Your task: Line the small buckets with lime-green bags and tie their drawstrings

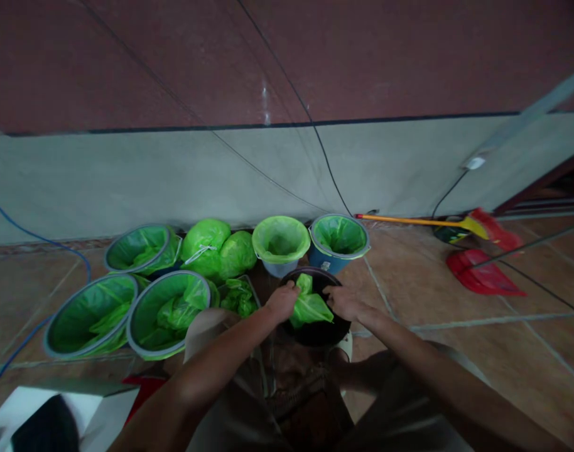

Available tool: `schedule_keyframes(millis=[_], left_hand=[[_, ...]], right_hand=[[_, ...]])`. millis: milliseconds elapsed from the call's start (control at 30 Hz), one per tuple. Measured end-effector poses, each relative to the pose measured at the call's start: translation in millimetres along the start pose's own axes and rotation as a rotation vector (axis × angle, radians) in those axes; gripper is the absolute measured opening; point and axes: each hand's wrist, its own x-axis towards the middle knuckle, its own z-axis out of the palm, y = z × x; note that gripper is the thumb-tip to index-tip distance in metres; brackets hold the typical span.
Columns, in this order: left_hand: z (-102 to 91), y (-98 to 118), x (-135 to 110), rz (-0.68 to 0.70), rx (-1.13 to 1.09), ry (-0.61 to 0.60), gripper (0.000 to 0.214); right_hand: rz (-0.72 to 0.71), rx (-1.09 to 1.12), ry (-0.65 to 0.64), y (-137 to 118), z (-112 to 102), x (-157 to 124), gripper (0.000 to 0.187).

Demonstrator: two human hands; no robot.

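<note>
A crumpled green plastic bag (309, 306) sits in the mouth of a dark round bin (318, 333) on the floor in front of me. My left hand (282, 301) grips the bag's left side with fingers closed. On the bag's right side, my right hand (343, 302) is closed on it at the bin's rim. Both forearms reach forward from the bottom of the view.
Several bins lined with green bags stand against the wall: grey ones (92, 316) at left, a pale one (281, 243) and a blue one (338, 242) behind. Two tied green bags (218, 248) lie between them. A broom (423, 221) and red dustpan (482, 271) lie right. Cables hang along the wall.
</note>
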Motion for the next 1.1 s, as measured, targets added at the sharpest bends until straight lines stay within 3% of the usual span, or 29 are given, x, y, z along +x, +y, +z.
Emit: schedule_keyframes(millis=[100,233,333,400,500,600,767,833,967,1100], left_hand=[[10.2,1.0,11.4,0.102,-0.121,-0.027,0.027],[23.4,-5.3,19.6,0.147,-0.225,-0.04,0.044],[30.8,-12.3,18.9,0.144,-0.244,-0.034,0.071],[32.6,-16.2,17.1,0.108,-0.266,-0.026,0.076],[30.6,-21.4,15.0,-0.008,-0.252,-0.021,0.052],[27.2,-26.0,14.0,-0.067,-0.175,-0.052,0.019],[24.7,-24.3,10.3,0.03,-0.097,-0.093,0.02],[23.4,-18.7,8.6,0.101,-0.066,-0.077,0.019],[20.8,-3.9,6.6,0.212,-0.048,-0.076,0.014],[22.3,7.0,4.7,0.228,-0.033,-0.103,0.016]], right_hand=[[-0.058,-0.077,-0.057,-8.4,-8.7,-2.2,0.043],[0.047,-0.138,-0.107,-9.7,4.1,2.6,0.053],[0.092,-0.163,-0.165,-2.9,18.0,11.8,0.037],[0.052,-0.199,-0.199,2.9,19.9,18.2,0.028],[0.071,-0.238,-0.188,13.2,8.8,25.1,0.026],[0.21,-0.166,-0.157,26.2,-8.9,26.0,0.024],[0.374,0.077,-0.256,44.5,-26.3,12.6,0.007],[0.348,0.004,-0.243,45.5,-29.6,7.8,0.005],[0.24,-0.243,-0.112,35.5,-33.7,10.1,0.023],[0.079,-0.19,-0.041,16.2,-21.9,18.2,0.029]])
